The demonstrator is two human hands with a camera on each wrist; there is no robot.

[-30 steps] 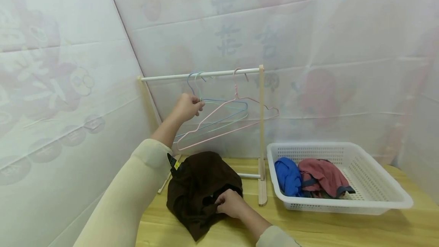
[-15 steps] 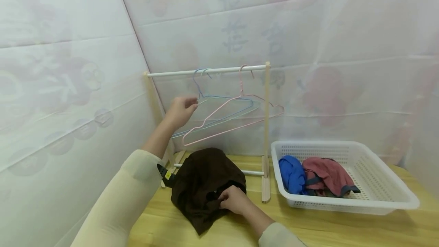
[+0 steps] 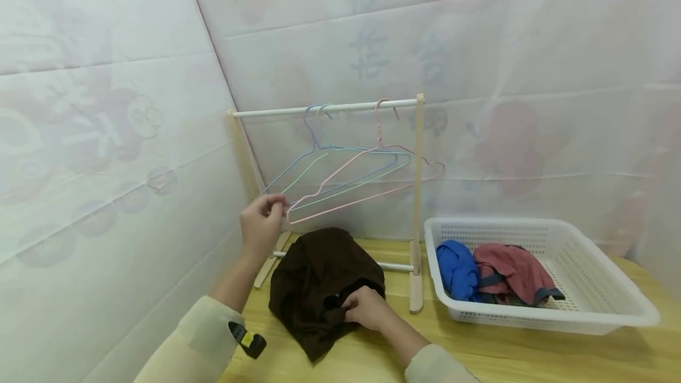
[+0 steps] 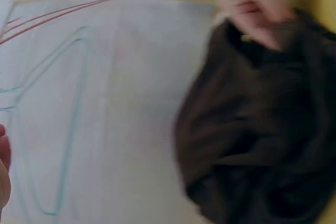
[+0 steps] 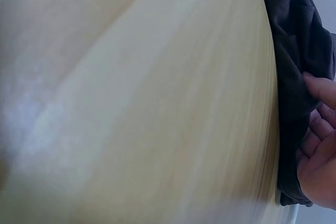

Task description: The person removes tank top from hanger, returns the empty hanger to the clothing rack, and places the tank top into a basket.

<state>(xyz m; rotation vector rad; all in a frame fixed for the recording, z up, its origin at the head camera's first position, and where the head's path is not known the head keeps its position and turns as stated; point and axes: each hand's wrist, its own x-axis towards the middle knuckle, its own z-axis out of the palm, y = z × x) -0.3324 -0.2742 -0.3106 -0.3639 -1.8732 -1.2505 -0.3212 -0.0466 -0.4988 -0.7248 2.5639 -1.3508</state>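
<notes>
A dark brown garment (image 3: 319, 276) lies bunched on the wooden table at the foot of the rack. My right hand (image 3: 368, 307) pinches its edge beside a dark opening, thumb on top of the cloth in the right wrist view. My left hand (image 3: 262, 223) is in the air above and left of the garment, fingers bent loosely. Its fingertips overlap the left corner of the pink hanger (image 3: 351, 204) in the head view. A blue hanger (image 3: 289, 165) and a pale green hanger (image 3: 304, 171) hang close together behind it. In the left wrist view only a sliver of that hand shows.
The hangers hang from the white bar (image 3: 276, 112) of a small wooden rack, whose right post (image 3: 418, 194) stands by a white basket (image 3: 585, 315). Inside the basket lie blue cloth (image 3: 457, 270) and dusky red cloth (image 3: 513, 273). Printed fabric walls enclose the back and left.
My left hand has let go of the green hanger near its neck and come down and left. The right hand keeps its pinch on the brown garment. The head view has shifted slightly.
</notes>
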